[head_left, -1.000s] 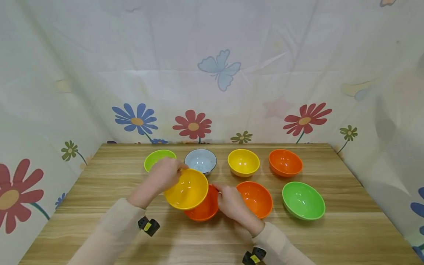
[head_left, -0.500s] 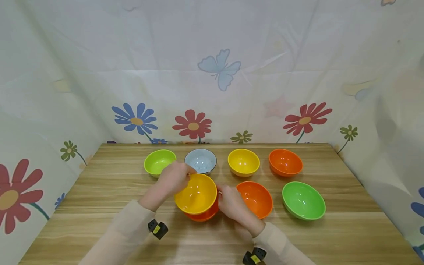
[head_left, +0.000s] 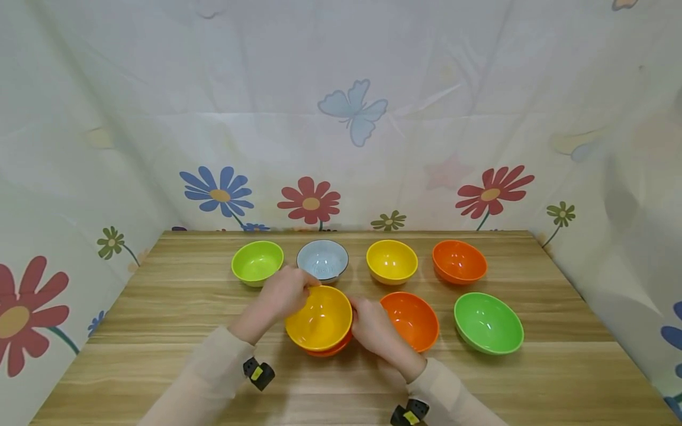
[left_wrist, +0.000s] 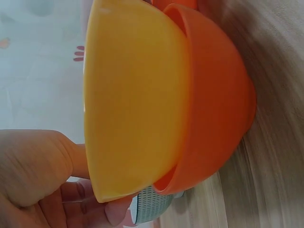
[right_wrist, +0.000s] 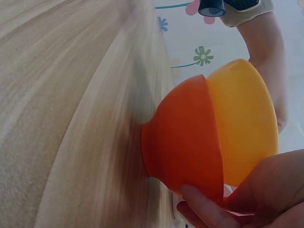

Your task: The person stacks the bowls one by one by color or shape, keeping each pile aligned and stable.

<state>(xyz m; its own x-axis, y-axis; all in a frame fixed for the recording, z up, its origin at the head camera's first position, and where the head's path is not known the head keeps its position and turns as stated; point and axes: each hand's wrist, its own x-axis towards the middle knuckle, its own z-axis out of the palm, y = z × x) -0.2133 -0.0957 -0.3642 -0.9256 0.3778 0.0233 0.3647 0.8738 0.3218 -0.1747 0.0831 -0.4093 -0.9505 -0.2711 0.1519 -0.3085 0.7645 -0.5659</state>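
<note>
A yellow bowl (head_left: 321,319) sits partly down inside an orange bowl (right_wrist: 183,137), its upper wall standing well above the orange rim. My left hand (head_left: 283,291) pinches the yellow bowl's far-left rim, with the thumb and fingers on either side of the wall in the left wrist view. On the opposite side, my right hand (head_left: 371,324) grips the orange bowl near its rim, fingertips against its outer wall in the right wrist view. The orange bowl's foot is down on the wooden table (right_wrist: 90,118). From the head view, the yellow bowl covers most of the orange one.
Behind stand a lime-green bowl (head_left: 257,263), a grey-blue bowl (head_left: 322,260), a yellow bowl (head_left: 391,261) and an orange bowl (head_left: 459,261). Another orange bowl (head_left: 412,319) is right beside my right hand, with a green bowl (head_left: 488,323) farther right. A flowered cloth (head_left: 351,177) hangs behind the table.
My left hand has brought the yellow bowl rightward and down, from partly overlapping the orange bowl to inside it. The right hand has stayed at the orange bowl's rim.
</note>
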